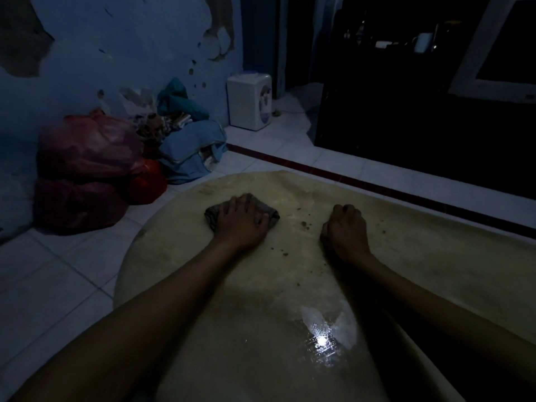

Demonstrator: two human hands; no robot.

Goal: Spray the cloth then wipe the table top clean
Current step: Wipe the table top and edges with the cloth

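Wiping was on: my left hand [242,220] lay flat on the cloth [268,213], right hand [346,229] clenched empty on the table [435,256]. Crumbs [304,224] looked next, needing a rightward sweep.

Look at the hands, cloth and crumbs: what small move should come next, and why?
Probably sweep the cloth rightward under the left hand. The dark crumbs lie on the table top just right of it, between the two hands. The right hand rests curled on the table and may need to lift clear.

I see a pale rounded tabletop [420,256]; a dark folded cloth [268,211] lies toward its far edge, crumbs [304,226] scattered just beside it.
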